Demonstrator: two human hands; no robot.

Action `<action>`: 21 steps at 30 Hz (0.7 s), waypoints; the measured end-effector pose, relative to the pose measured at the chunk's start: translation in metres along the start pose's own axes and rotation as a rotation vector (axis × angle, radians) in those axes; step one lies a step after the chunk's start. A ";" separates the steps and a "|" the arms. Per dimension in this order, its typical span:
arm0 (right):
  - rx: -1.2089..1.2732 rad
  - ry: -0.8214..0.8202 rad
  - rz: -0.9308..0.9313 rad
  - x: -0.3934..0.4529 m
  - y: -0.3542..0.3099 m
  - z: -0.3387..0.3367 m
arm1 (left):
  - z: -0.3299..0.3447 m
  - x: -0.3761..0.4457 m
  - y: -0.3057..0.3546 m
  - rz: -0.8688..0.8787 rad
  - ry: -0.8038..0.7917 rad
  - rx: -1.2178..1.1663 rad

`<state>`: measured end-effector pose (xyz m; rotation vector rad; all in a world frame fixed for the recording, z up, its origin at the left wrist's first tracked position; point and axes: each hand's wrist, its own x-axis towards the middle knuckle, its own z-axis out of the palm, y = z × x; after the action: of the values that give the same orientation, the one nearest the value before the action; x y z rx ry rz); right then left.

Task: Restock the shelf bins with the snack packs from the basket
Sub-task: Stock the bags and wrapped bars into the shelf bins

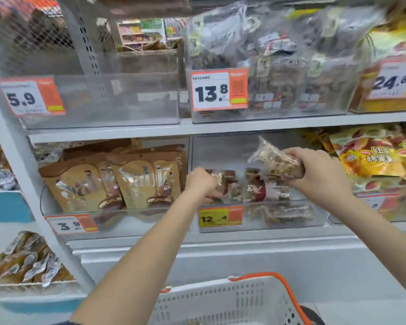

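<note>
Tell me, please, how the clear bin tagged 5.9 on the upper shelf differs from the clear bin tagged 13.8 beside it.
The 5.9 bin looks almost empty, its back wall showing through; the 13.8 bin is packed with clear bags of dark snacks rising above its rim. The 5.9 bin sits on the left, the 13.8 bin to its right. Both are transparent, stand on the same upper shelf, and carry orange-and-white price tags at the front left.
</note>
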<state>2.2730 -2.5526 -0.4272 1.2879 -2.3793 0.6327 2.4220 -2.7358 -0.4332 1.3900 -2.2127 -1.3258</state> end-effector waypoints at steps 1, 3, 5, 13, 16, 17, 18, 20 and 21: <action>-0.104 -0.031 -0.055 0.009 0.006 0.009 | 0.005 0.004 0.004 0.034 0.066 0.215; -0.180 -0.121 -0.085 0.027 0.011 0.025 | 0.015 0.011 0.010 0.062 0.169 0.520; -0.186 -0.214 -0.033 0.045 0.015 0.040 | 0.023 0.016 0.006 0.138 0.193 0.735; 0.110 -0.529 0.140 0.090 0.051 0.099 | 0.034 0.050 -0.023 0.304 -0.329 0.809; 0.158 -0.573 0.140 0.087 0.060 0.113 | 0.033 0.047 -0.022 0.338 -0.246 0.727; 0.190 -0.583 0.130 0.084 0.061 0.115 | 0.032 0.046 -0.021 0.344 -0.237 0.712; 0.193 -0.613 0.116 0.082 0.062 0.118 | 0.033 0.045 -0.022 0.349 -0.242 0.707; 0.049 -0.696 0.082 0.077 0.061 0.117 | 0.034 0.045 -0.024 0.337 -0.278 0.726; -0.046 -0.743 0.073 0.076 0.059 0.113 | 0.035 0.044 -0.025 0.323 -0.294 0.736</action>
<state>2.1716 -2.6376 -0.4952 1.6245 -2.9999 0.1052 2.3941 -2.7547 -0.4840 0.9634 -3.1528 -0.6496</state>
